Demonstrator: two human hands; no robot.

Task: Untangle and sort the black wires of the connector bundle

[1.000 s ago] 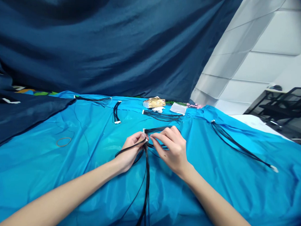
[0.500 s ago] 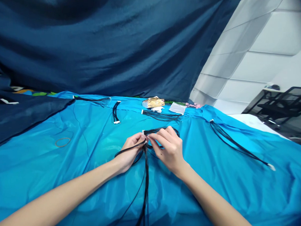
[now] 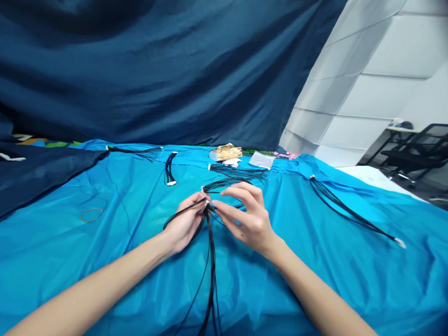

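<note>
My left hand (image 3: 184, 224) is closed on a black wire harness (image 3: 211, 256) near its white connector (image 3: 206, 205); a few wires loop over its palm. From that connector a bundle of wires runs down toward the bottom edge. Just to the right, my right hand (image 3: 247, 213) has its thumb and index fingertips together at the connector and thin wires, the other fingers bent and raised. Another white connector (image 3: 203, 189) shows above the left fingertips, its black wires curving right behind the right hand. What exactly the right fingertips pinch is too small to tell.
More black harnesses lie on the blue sheet (image 3: 84, 271): a short one (image 3: 169, 169), one at the back left (image 3: 135, 151), one behind my hands (image 3: 239, 172) and one at the right (image 3: 352, 208). Also there are a rubber band (image 3: 91, 215), a gold packet (image 3: 227, 152) and a white packet (image 3: 261, 160).
Both hands and the held connector have shifted slightly left. My right hand's middle and other fingers have lifted and spread from the upper wires, which now show more.
</note>
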